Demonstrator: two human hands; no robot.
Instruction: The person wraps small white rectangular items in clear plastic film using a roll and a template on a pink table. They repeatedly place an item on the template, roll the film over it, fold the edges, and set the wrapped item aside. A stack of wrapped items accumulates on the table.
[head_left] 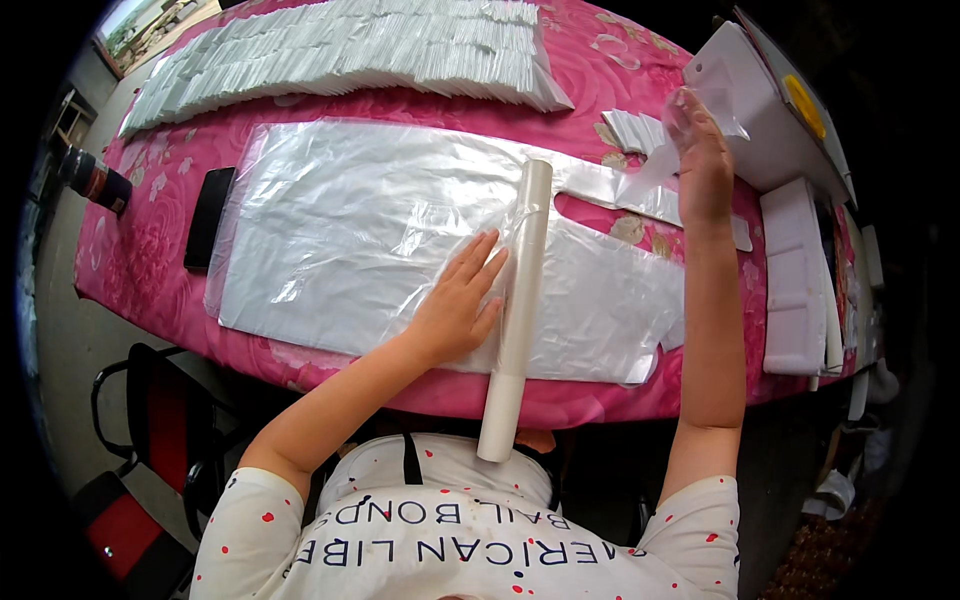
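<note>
A flat stack of clear plastic carrier bags (340, 230) lies across the table, with handle loops at its right end. My left hand (460, 300) rests on the stack, fingers stretched out, beside a whitish tube (522, 270). The tube lies across the bags, and its near end juts past the table edge toward my lap. Farther right, my raised right hand (704, 160) is closed on thin clear plastic film (683, 118), near the handle strip. Its fingertips are partly hidden by the film.
Rows of folded white packets (350, 50) cover the far side, with a few more packets (635, 130) near my right hand. A black phone (208, 218) and a dark bottle (95, 180) are at left. White containers (790, 280) stand at right; chairs (150, 410) are lower left.
</note>
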